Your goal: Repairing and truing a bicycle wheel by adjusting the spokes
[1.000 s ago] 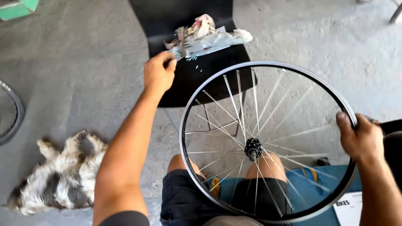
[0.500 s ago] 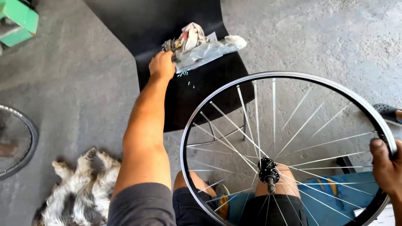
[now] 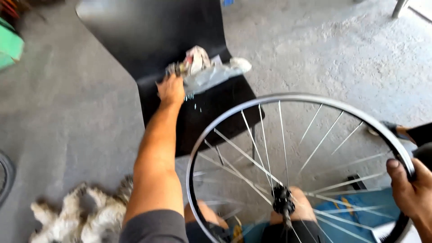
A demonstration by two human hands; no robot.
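Upper centre, the left hand is gripping a clear plastic bag holding crumpled rags; lower right, the right hand is clutching 1 spoked wheel rim.

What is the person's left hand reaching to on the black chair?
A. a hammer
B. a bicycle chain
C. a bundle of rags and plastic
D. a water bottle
C: the left hand is at the edge of a crumpled bundle of rags and clear plastic lying on the chair, while the right hand grips the rim of the wheel.
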